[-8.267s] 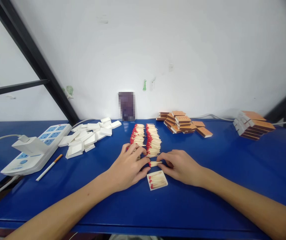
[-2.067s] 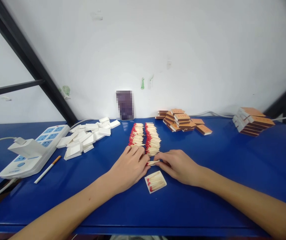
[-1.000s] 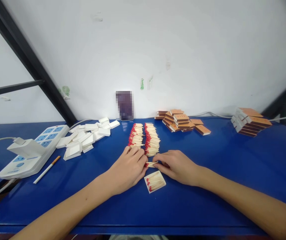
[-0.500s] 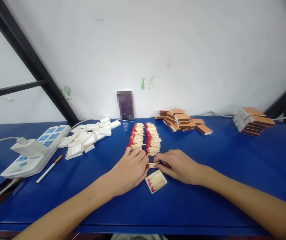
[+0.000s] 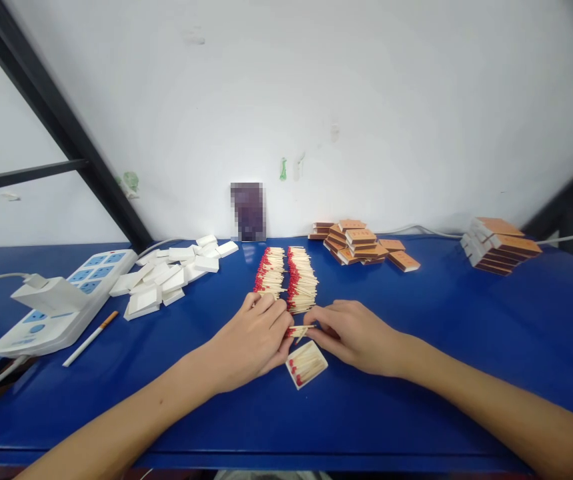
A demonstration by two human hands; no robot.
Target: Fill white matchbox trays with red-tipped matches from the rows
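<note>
Between my two hands a small bunch of matches (image 5: 300,331) lies sideways, red heads to the left. My left hand (image 5: 259,337) is closed on the head end, its fingertips partly hidden. My right hand (image 5: 349,333) pinches the bare stick ends between thumb and fingers. One match in the bunch slants downward. Just below sits a white matchbox tray (image 5: 325,365) with several matches lying in it, heads to the left. Beyond my hands stand two long piles of matches, a left pile (image 5: 272,267) and a right pile (image 5: 303,277).
White empty trays (image 5: 166,273) are heaped at the left, beside a power strip (image 5: 61,307) with a plugged-in adapter and a cigarette (image 5: 91,339). Orange matchbox sleeves (image 5: 359,241) lie at the back right. Stacked matchboxes (image 5: 501,247) stand farther right. A pixelated dark rectangle (image 5: 249,212) leans on the wall.
The whole view has shifted slightly, moving things a little to the left. Between my hands, one match now slants down out of the bunch. Both hands keep their hold.
</note>
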